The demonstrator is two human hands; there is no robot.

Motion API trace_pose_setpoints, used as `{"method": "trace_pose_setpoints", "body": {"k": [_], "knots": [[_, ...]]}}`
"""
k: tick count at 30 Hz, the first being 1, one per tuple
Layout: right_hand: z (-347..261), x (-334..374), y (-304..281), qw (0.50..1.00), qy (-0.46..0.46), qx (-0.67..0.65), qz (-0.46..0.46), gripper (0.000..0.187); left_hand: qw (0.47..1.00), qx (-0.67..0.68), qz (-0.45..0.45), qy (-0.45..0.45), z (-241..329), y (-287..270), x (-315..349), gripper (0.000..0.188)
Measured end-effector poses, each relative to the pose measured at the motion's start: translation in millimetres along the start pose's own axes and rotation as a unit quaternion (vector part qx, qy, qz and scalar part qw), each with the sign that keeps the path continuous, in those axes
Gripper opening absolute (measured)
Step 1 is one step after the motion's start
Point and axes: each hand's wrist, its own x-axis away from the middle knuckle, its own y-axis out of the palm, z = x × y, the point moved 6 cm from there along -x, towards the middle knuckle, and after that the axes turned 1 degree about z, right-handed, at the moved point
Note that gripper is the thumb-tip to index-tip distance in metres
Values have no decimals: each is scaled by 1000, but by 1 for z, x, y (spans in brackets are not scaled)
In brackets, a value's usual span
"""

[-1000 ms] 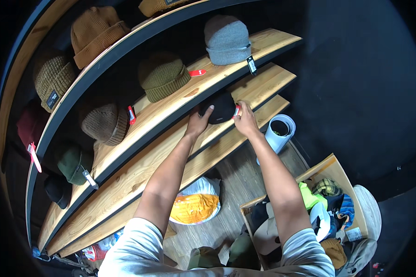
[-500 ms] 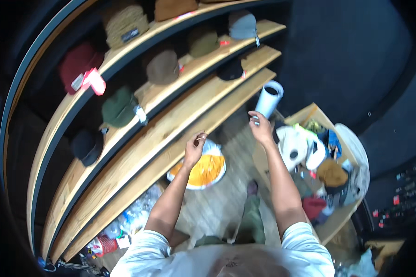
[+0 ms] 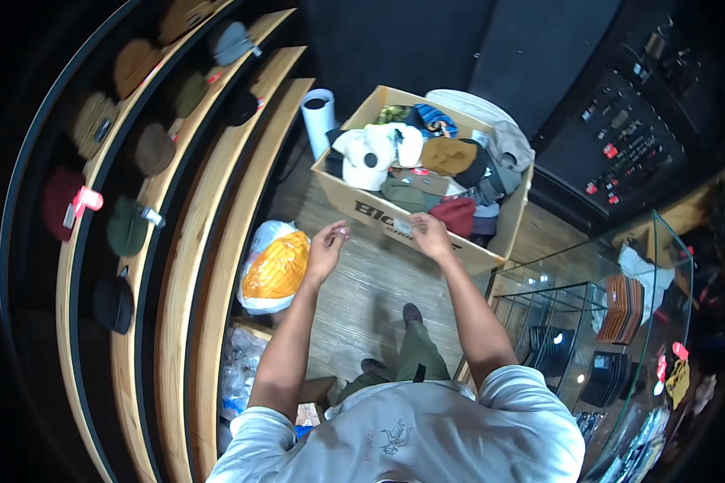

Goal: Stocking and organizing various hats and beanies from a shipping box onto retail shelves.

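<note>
A shop for headwear and accessories, it seems; knit beanies (image 3: 60, 205) with hang tags (image 3: 89, 199) line wooden shelves (image 3: 179, 306); small goods (image 3: 611, 150) hang in rows on a dark wall panel (image 3: 557, 133); a glass display case (image 3: 540, 274) holds wallet-like items (image 3: 606, 378); a cardboard box (image 3: 330, 190) brims with caps (image 3: 366, 163).

From here I see matt cardboard on the box (image 3: 345, 193) at upper centre, soft cloth caps (image 3: 449, 156), grained wooden shelves (image 3: 182, 266) at left, a glossy, crinkled plastic bag (image 3: 275, 262), smooth shiny glass on the display case (image 3: 540, 272) at lower right.
</note>
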Motion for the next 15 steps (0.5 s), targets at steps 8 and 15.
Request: {"method": "trace_pose_setpoints", "body": {"k": [8, 15], "knots": [[117, -17, -91, 990, 37, 126, 53, 18, 996, 13, -66, -53, -25, 119, -53, 31], [157, -69, -61, 928, 31, 351, -119, 38, 989, -29, -70, -127, -46, 157, -71, 33]]}}
